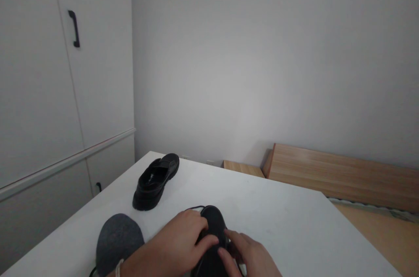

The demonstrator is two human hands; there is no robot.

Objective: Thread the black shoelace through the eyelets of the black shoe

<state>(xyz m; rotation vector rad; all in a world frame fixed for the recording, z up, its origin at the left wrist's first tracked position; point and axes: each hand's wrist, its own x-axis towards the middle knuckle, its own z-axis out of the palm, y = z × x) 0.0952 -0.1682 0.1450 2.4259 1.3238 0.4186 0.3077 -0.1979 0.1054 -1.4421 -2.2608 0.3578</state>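
Note:
A black shoe (214, 224) lies on the white table (278, 216) at the bottom middle, toe pointing away from me. My left hand (178, 240) rests on top of it with fingers curled over the upper. My right hand (248, 255) grips the same shoe from the right side, fingers bent against it. A thin black lace (193, 208) shows by the toe. A second black shoe (157, 181) stands alone further back on the left. A grey insole (118, 240) lies flat just left of my left wrist.
A white cupboard with a black handle (74, 28) stands close on the left. Behind the table on the right lie light wooden boards (340, 172). A plain wall fills the background.

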